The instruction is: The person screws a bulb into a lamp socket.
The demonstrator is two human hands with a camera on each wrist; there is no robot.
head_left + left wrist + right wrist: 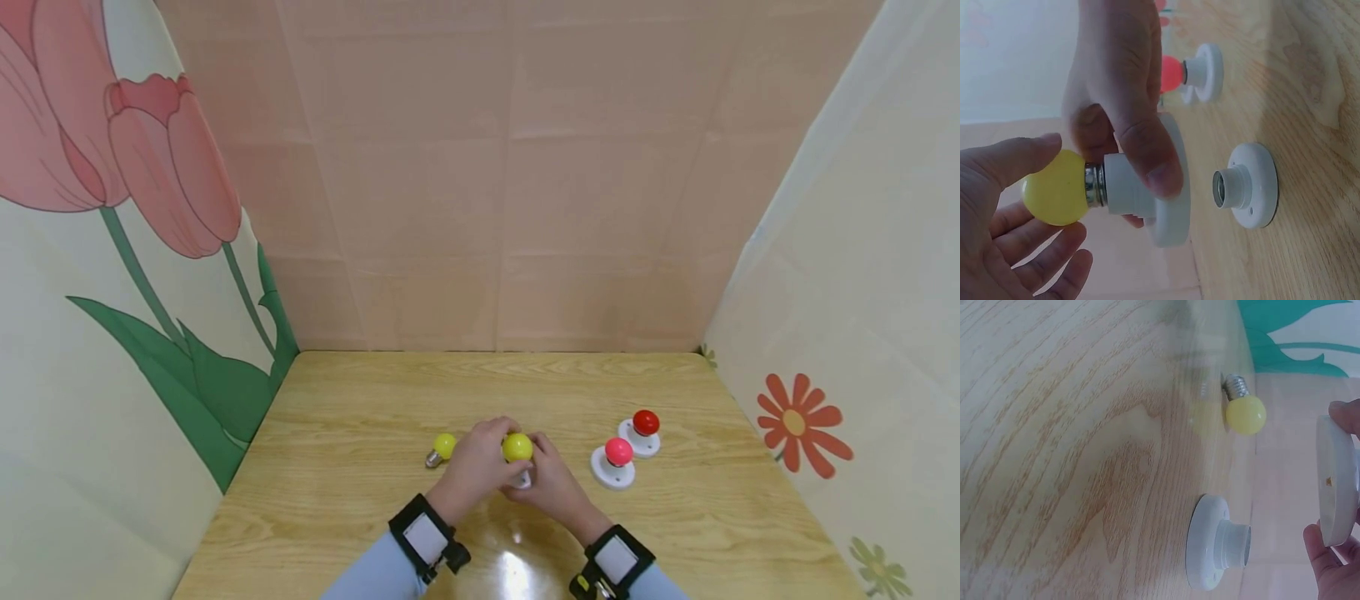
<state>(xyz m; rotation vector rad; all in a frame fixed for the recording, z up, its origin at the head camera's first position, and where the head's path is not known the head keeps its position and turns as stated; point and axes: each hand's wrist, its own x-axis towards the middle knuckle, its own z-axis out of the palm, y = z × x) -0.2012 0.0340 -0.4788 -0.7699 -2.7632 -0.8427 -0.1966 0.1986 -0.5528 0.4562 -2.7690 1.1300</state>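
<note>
My left hand [477, 462] pinches a round yellow light bulb [1055, 187] between thumb and fingers. My right hand [553, 483] grips a white round-based lamp holder [1169, 187] by its rim and collar, raised above the table. The bulb's metal screw base is partly inside the holder's mouth, with some thread showing in the left wrist view. In the right wrist view the underside of the held lamp holder [1335, 481] faces the camera. Below the hands, a second white lamp holder [1254, 185] stands on the table with no bulb in it; the hands hide it in the head view.
Another yellow bulb [445, 446] lies on its side left of the hands. To the right stand two white holders with bulbs fitted, one pink [618, 452] and one red [646, 422]. Printed cloth walls surround the wooden table [360, 392] at the back and sides.
</note>
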